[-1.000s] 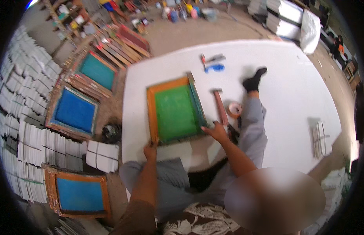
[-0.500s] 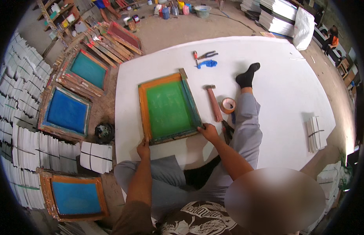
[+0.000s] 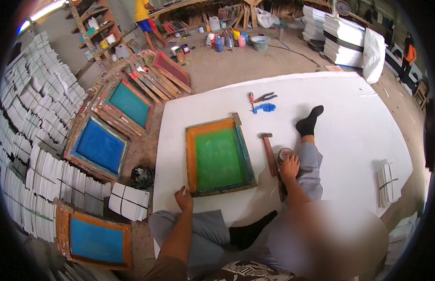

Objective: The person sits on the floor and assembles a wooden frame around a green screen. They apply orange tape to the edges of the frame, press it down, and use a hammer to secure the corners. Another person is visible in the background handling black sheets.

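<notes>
A screen printing frame with green mesh and orange and dark wooden sides lies flat on the white tabletop. At its near left corner is my left hand, fingers curled against the wood. My right hand reaches down over a roll of brown tape, its fingers closed on the near side and partly covering it. A hammer with a wooden handle lies between the frame and the tape. Beyond them are pliers, a screwdriver and a crumpled blue piece.
My outstretched leg lies right of the tape. A strapped paper stack stands at the right. More screens, one blue, and paper bundles line the left. Paint containers and another person are at the back.
My right hand has let go of the frame's near right corner and moved right onto the tape roll. My left hand stays by the near left corner. The view has tilted up.
</notes>
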Tool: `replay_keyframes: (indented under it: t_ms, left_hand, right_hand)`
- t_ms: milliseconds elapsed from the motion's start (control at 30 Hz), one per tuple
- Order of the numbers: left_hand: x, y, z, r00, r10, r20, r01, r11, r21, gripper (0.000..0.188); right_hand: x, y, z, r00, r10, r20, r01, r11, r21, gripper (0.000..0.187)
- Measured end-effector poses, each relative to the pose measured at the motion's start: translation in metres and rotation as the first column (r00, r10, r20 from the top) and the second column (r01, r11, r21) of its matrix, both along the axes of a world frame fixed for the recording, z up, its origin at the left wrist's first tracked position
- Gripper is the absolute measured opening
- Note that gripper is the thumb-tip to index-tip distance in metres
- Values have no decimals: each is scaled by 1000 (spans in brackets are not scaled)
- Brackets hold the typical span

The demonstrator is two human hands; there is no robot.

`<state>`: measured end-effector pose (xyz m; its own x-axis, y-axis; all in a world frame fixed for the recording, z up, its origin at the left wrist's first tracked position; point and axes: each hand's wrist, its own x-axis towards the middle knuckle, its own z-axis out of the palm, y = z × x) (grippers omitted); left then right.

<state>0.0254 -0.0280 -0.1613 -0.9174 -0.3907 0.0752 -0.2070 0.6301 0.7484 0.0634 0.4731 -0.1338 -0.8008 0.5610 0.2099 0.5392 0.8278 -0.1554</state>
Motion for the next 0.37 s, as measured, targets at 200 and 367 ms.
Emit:
replay_keyframes:
  t_ms: [200, 367]
  left_hand:
    - [6, 6, 15, 994, -34, -102, 35, 999, 5, 41]
    - [0, 44, 10, 988, -120, -99, 149, 917, 370, 44]
  right_hand:
    - [-1, 5, -6, 999, 26, -32, -25, 1000, 10, 25]
    - [13, 18, -1, 987, -37, -155, 5, 980, -200, 24]
